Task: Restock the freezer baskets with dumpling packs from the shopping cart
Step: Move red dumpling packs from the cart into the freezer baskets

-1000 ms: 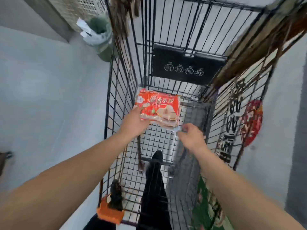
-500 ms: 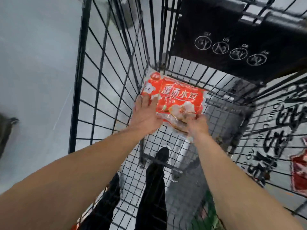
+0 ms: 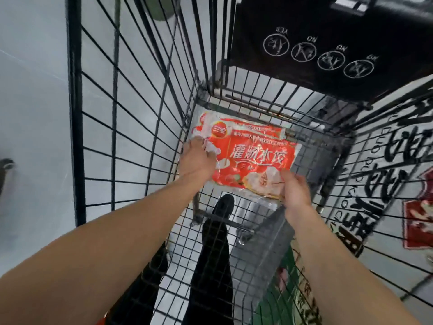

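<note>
A red dumpling pack [image 3: 255, 160] with white lettering lies in the far corner of the black wire shopping cart [image 3: 117, 113]. It rests on at least one more red pack [image 3: 257, 130], of which only the far edge shows. My left hand [image 3: 198, 160] grips the top pack's left edge with curled fingers. My right hand [image 3: 296, 191] pinches its near right corner, thumb on top. Both forearms reach down into the cart. No freezer basket is in view.
The cart's wire walls close in on both sides. A black seat flap [image 3: 328, 43] with round icons hangs at the far end. Printed signs [image 3: 398, 160] cover the right wall. My dark trouser leg and shoe [image 3: 222, 207] show through the mesh floor.
The view has dropped closer into the cart. Both hands stayed on the top pack, and my right hand moved to its near right corner. A second pack's edge now shows beneath it.
</note>
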Demonstrator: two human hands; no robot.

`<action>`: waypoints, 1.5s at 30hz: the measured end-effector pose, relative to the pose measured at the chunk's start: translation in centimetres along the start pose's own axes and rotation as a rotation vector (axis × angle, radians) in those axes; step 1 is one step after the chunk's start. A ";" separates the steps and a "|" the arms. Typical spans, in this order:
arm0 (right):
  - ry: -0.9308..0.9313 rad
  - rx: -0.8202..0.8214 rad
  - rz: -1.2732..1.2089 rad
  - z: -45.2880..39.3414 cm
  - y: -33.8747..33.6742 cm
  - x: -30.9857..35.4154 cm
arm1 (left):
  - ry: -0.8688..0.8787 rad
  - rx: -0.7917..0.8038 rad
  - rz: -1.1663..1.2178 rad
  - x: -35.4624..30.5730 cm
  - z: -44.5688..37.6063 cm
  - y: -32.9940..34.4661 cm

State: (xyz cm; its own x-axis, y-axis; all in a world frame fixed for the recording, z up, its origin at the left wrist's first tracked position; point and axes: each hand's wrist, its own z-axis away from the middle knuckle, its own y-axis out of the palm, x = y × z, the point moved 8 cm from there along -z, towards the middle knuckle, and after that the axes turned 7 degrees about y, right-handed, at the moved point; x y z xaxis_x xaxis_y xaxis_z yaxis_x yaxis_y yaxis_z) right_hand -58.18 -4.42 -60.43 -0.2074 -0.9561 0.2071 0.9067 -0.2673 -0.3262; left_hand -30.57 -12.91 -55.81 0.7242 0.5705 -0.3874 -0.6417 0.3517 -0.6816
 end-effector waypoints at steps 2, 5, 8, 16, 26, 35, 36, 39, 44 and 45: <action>0.001 -0.039 -0.072 0.2 -0.4 0.4 | -0.129 -0.026 0.180 1.2 -0.1 0.4; 0.034 -0.006 -0.133 0.7 -0.8 0.1 | -0.211 0.020 0.324 2.1 1.5 0.8; 0.010 -0.005 -0.143 2.7 -2.0 -0.7 | -0.210 0.093 0.426 2.1 4.2 0.7; -0.124 -0.046 -0.311 15.9 -6.9 -3.3 | -0.067 0.249 0.498 -0.3 14.3 -5.0; -0.354 -0.084 -0.628 33.9 -13.4 -12.1 | 0.243 0.457 0.638 0.0 28.5 -14.0; -0.359 -0.356 -0.918 45.2 -22.0 -30.9 | 0.571 0.604 0.385 -2.8 42.6 -14.8; -0.357 -0.376 -0.946 46.0 -22.7 -33.4 | 0.642 0.613 0.325 -3.3 44.8 -14.2; -0.347 -0.414 -1.058 48.0 -24.7 -40.4 | 0.800 0.618 0.164 -4.0 50.3 -11.5; -0.286 -0.496 -1.235 51.5 -28.4 -54.4 | 1.006 0.716 -0.007 -2.6 61.1 -3.6; -0.271 -0.500 -1.263 52.1 -28.9 -56.7 | 1.021 0.759 -0.015 -1.9 62.8 -2.1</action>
State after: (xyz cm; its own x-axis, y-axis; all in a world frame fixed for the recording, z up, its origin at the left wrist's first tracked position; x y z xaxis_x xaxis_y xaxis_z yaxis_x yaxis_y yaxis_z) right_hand -53.48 63.74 -14.72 -0.6514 0.0015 0.7587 -0.0786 -0.9948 -0.0654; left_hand -46.47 31.91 -14.64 0.3802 -0.1468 -0.9132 -0.3704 0.8805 -0.2958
